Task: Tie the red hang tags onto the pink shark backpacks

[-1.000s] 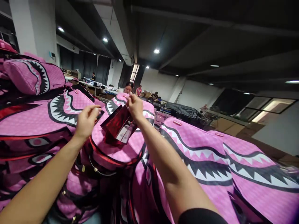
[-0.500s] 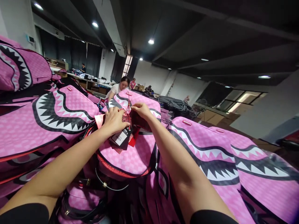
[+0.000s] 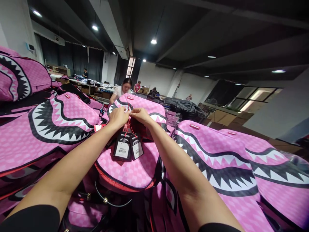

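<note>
Both hands meet over a pink checkered backpack [image 3: 130, 170] with a shark-mouth print. My left hand [image 3: 118, 116] is closed, its fingers pinching red hang-tag strings [image 3: 128, 121]. Close against it, my right hand [image 3: 141, 115] pinches the same strings between thumb and forefinger. Below the hands dangle a larger black hang tag [image 3: 122, 146] and a smaller black tag [image 3: 137, 146], each with a white barcode label. Their strings run up to the fingers, and the exact grip point is partly hidden. Red tags show behind the black ones.
More pink shark-mouth backpacks lie at left [image 3: 65, 122] and right [image 3: 214, 161], with others stacked beneath. Cable loops with gold fittings [image 3: 105, 200] hang below the middle bag. Across the pile a person [image 3: 120, 90] in a white top bends forward. Black bags [image 3: 181, 104] are heaped farther back.
My hands have drawn together at the strings. The tags, bunched and tilted before, now hang lower and spread apart, with two barcode labels facing me.
</note>
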Tool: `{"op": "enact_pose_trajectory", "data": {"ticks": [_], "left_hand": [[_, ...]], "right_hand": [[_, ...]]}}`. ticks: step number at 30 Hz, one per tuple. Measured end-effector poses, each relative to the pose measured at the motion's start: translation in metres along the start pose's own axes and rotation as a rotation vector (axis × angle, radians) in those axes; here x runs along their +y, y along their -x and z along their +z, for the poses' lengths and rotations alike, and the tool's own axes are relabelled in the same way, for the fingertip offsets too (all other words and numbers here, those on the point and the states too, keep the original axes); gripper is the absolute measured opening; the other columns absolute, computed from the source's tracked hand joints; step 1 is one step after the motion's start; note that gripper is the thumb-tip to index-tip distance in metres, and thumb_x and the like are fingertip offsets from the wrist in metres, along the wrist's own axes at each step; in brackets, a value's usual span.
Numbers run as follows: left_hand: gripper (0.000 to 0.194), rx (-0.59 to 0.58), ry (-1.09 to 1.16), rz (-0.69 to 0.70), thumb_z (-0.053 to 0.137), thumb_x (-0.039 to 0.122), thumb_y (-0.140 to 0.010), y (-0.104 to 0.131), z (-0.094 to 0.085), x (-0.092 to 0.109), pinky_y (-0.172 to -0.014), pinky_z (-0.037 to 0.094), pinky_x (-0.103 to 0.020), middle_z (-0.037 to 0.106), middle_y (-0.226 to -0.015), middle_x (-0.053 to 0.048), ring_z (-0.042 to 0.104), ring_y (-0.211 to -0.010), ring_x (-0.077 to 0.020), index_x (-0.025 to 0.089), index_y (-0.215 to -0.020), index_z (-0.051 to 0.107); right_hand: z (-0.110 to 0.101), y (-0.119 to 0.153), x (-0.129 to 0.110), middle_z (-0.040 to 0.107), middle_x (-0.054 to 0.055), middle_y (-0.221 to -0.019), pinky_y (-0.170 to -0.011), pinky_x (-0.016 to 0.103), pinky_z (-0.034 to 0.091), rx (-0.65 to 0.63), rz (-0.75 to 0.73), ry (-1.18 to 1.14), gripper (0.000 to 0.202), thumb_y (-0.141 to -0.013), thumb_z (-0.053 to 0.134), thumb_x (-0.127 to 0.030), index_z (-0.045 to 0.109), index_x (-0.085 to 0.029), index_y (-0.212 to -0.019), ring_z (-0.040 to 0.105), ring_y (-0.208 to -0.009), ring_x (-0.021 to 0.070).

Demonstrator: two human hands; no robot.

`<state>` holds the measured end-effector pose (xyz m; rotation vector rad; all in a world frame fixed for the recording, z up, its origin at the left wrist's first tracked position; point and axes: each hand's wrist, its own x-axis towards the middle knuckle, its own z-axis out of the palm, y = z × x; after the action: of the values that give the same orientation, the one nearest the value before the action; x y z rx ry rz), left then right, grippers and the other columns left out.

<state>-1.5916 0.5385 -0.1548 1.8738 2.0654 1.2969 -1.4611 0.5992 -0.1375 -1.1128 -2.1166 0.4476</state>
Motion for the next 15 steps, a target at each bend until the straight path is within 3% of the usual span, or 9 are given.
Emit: {"op": "enact_pose_trajectory", "data": {"ticks": [5, 10, 12, 15], "left_hand": [[0.028, -0.082, 0.129, -0.151, 0.058, 0.041, -0.086, -0.030, 0.017, 0.000, -0.069, 0.047, -0.029, 0.074, -0.087, -0.009, 0.067, -0.082, -0.0227, 0.018, -0.081, 0.073], [0.031, -0.001, 0.095, -0.242, 0.050, 0.038, -0.089, -0.036, 0.026, -0.014, -0.074, 0.046, -0.032, 0.073, -0.100, -0.014, 0.066, -0.093, -0.0250, 0.017, -0.092, 0.073], [0.029, -0.011, 0.083, -0.225, 0.053, 0.040, -0.087, -0.034, 0.026, -0.014, -0.075, 0.046, -0.031, 0.072, -0.103, -0.012, 0.066, -0.095, -0.0247, 0.019, -0.092, 0.072], [0.025, -0.055, 0.073, -0.165, 0.060, 0.041, -0.082, -0.031, 0.024, -0.008, -0.077, 0.046, -0.031, 0.073, -0.101, -0.011, 0.066, -0.095, -0.0252, 0.020, -0.086, 0.072]], "right_hand": [[-0.002, 0.006, -0.011, 0.052, -0.003, -0.052, -0.054, 0.023, 0.032, -0.023, 0.034, 0.074, 0.015, -0.067, 0.058, -0.012, 0.054, -0.017, -0.053, 0.046, -0.055, 0.0101], [-0.016, 0.029, -0.007, 0.051, -0.002, -0.046, -0.052, 0.025, 0.032, -0.027, 0.101, 0.140, 0.017, -0.058, 0.058, -0.003, 0.056, -0.017, -0.048, 0.046, -0.049, 0.0119], [-0.024, 0.035, -0.003, 0.056, 0.000, -0.054, -0.056, 0.025, 0.036, 0.068, 0.102, 0.129, 0.012, -0.065, 0.057, -0.010, 0.057, -0.017, -0.056, 0.051, -0.055, 0.0132], [-0.042, 0.037, 0.003, 0.060, 0.002, -0.070, -0.067, 0.027, 0.045, 0.438, 0.020, -0.007, 0.010, -0.077, 0.050, -0.023, 0.054, -0.019, -0.069, 0.057, -0.069, 0.0154]]}}
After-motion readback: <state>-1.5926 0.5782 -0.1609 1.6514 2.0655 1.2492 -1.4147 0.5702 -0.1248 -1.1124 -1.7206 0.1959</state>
